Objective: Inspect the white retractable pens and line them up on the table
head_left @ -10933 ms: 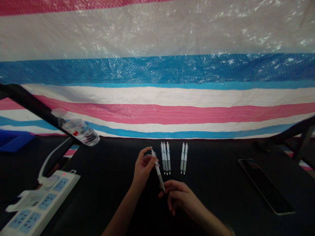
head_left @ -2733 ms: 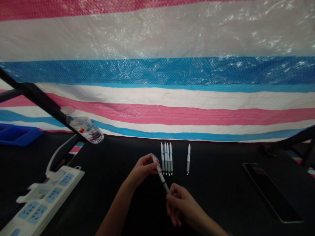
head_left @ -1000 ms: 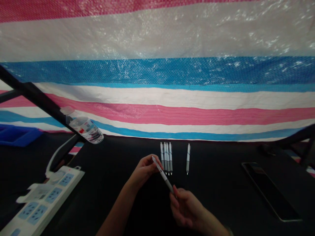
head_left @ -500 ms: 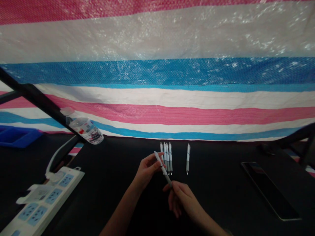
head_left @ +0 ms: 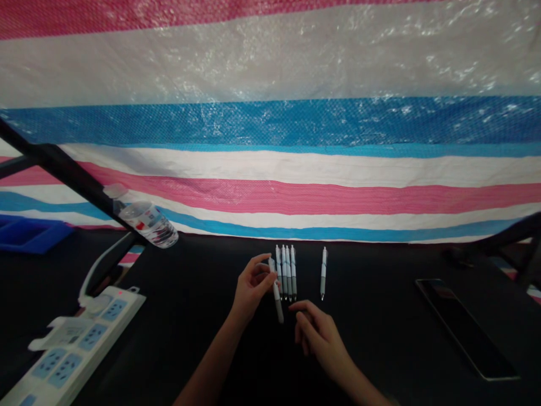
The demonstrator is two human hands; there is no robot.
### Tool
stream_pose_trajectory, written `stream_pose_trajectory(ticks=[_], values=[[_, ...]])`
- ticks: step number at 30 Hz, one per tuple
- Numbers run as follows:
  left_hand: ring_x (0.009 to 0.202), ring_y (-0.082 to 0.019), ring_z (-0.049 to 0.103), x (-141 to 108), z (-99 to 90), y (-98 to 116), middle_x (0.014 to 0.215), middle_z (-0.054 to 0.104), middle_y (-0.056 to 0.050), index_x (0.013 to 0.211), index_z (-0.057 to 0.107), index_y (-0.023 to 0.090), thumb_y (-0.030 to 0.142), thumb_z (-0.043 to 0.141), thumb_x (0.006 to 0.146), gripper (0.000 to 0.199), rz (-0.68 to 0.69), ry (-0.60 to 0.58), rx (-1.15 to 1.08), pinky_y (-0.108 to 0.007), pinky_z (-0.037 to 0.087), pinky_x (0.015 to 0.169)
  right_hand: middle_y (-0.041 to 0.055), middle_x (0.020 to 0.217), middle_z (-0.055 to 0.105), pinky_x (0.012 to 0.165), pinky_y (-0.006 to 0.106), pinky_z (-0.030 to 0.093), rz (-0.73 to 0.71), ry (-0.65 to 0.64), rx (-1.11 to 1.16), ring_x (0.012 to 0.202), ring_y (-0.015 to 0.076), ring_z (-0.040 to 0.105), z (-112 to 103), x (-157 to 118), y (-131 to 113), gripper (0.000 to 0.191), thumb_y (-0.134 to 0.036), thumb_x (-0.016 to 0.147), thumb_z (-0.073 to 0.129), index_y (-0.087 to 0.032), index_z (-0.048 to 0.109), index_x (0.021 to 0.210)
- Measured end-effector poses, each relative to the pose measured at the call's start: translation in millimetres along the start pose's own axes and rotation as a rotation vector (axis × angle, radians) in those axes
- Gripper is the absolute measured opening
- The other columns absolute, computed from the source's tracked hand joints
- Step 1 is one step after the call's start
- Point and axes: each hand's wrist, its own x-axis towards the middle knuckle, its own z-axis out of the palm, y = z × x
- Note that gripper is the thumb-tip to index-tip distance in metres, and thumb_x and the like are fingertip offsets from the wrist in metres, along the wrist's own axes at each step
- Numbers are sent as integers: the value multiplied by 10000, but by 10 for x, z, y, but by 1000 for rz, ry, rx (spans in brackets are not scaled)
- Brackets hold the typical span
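In the head view, pinching a pen near its upper end between thumb and fingers of the left hand, above the black table, just left of four pens laid side by side. Pointing its lower end toward the near edge and slightly right, with no second grip there. Cannot make out a tip in such dim light. Holding the right hand half-curled, index finger stretched toward the held pen yet apart from it, pinching nothing visible; cannot tell of anything small under the bent fingers. Could let the pen swivel or slip, through gripping at one end only. Could also knock the four out of line, with left fingertips so close to the nearest one; cannot tell touching from merely overlapping. Might lose sight of a dropped pen's grey end against so dark a surface. Compared with half a second ago, no longer gripping the lower end with the right hand, and slanting the pen less. Compared with the oldest frame, showing four grouped instead of three, and a lone pen farther right instead of two.
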Motion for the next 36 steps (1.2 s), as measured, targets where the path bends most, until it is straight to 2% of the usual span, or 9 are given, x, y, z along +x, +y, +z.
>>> stream_pose_trajectory(ticks=[2, 7, 20, 25, 28, 30, 33, 36], values=[[658, -160, 692, -3, 6, 5, 807, 649, 26, 1208, 552, 227, 262, 812, 725, 550, -8, 13, -4, -273, 586, 597, -29, 565, 585, 386, 190, 271, -3, -4, -6, 385, 82, 464, -7, 0, 5, 481, -591, 938, 434, -150, 580, 1064], [660, -171, 695, -5, -8, -4, 792, 657, 19, 1102, 573, 208, 252, 807, 727, 445, -9, 5, 15, -280, 590, 591, -31, 578, 583, 397, 192, 280, -14, -19, -9, 396, 81, 466, -18, -1, 19, 454, -565, 947, 441, -152, 583, 1072], [664, -156, 679, 22, -66, -43, 816, 642, 23, 1146, 572, 235, 275, 797, 735, 470, 25, 27, 18, -278, 581, 603, -32, 575, 577, 401, 192, 291, -20, -15, -15, 402, 84, 465, -4, -9, 10, 452, -566, 943, 445, -155, 594, 1057], [674, -117, 623, 81, -112, -105, 781, 573, 42, 1196, 605, 229, 287, 782, 751, 482, 131, 97, 179, -212, 526, 599, -35, 577, 578, 408, 191, 305, -10, -17, -9, 407, 84, 468, -3, -13, 3, 420, -544, 944, 460, -161, 592, 1056], [693, -116, 616, 149, -135, -144, 768, 586, 38, 1258, 595, 217, 299, 765, 766, 526, 220, 165, 344, -219, 530, 661, -33, 576, 580, 403, 188, 304, -3, -17, -9, 406, 85, 470, -1, -10, -7, 419, -544, 940, 462, -162, 596, 1047], [754, -140, 646, 183, -138, -155, 828, 625, 15, 1304, 566, 218, 316, 752, 773, 571, 235, 184, 389, -246, 548, 707, -32, 579, 582, 399, 186, 302, -3, -15, -12, 403, 83, 465, 0, -10, -17, 420, -545, 937, 461, -161, 599, 1038], [878, -184, 683, 190, -124, -148, 958, 666, -38, 1295, 577, 207, 325, 724, 789, 540, 198, 141, 373, -303, 568, 787, -34, 578, 580, 405, 186, 308, -14, -14, -17, 408, 83, 464, -1, -13, -29, 417, -546, 936, 462, -164, 604, 1029], [934, -215, 689, 152, -101, -126, 1024, 690, -75, 1206, 650, 199, 285, 696, 809, 409, 190, 57, 436, -351, 569, 832, -36, 580, 575, 411, 192, 310, -24, -8, -23, 415, 87, 468, -5, -14, -33, 414, -549, 938, 465, -170, 607, 1025]])
